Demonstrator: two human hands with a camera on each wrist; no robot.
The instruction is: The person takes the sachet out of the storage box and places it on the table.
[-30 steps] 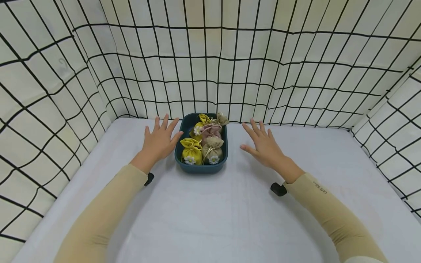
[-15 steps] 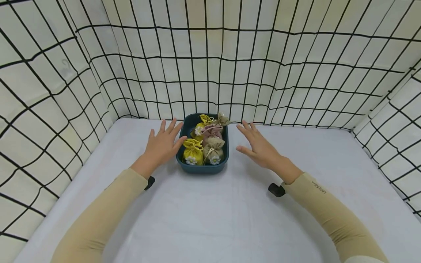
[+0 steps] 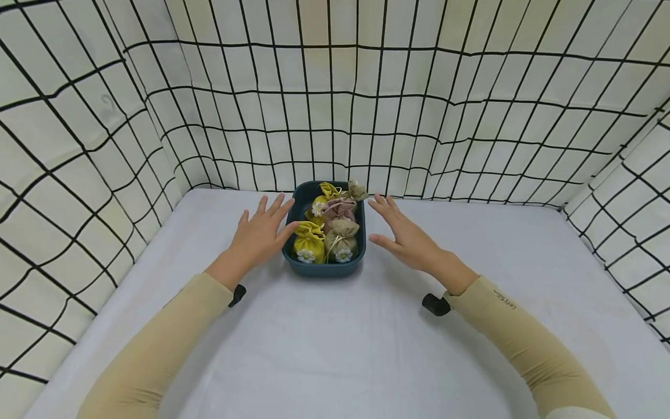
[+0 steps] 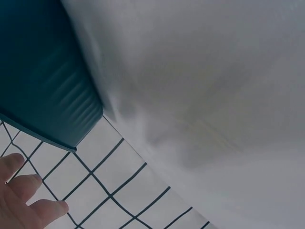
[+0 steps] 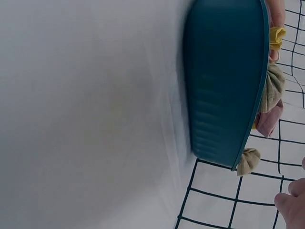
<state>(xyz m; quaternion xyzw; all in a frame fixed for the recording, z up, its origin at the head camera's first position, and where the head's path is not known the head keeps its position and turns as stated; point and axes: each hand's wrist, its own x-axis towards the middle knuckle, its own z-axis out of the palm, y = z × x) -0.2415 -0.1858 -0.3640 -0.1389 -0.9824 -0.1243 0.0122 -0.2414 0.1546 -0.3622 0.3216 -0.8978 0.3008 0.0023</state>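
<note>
A dark teal basin (image 3: 321,270) stands at the back middle of the white table in the head view. In it lie yellow pouches (image 3: 309,243) with white flowers, beige pouches (image 3: 342,240) and a pink pouch (image 3: 339,210). My left hand (image 3: 257,235) is at the basin's left side with fingers extended, its thumb over the left rim; whether it touches the rim I cannot tell. Just right of the basin, my right hand (image 3: 410,238) has its fingers straight and a narrow gap to the wall. Neither hand grips anything. The right wrist view shows the basin's side (image 5: 224,86) with pouch tops above the rim.
Black grid netting (image 3: 314,110) over pale cloth walls the back and both sides. The white tabletop (image 3: 330,343) stretches from the basin toward the person. A black wrist device (image 3: 436,304) sits under the right wrist.
Both hands have moved inward toward the basin, the right hand leftward and the left hand slightly rightward. The pouches stay in place inside the basin.
</note>
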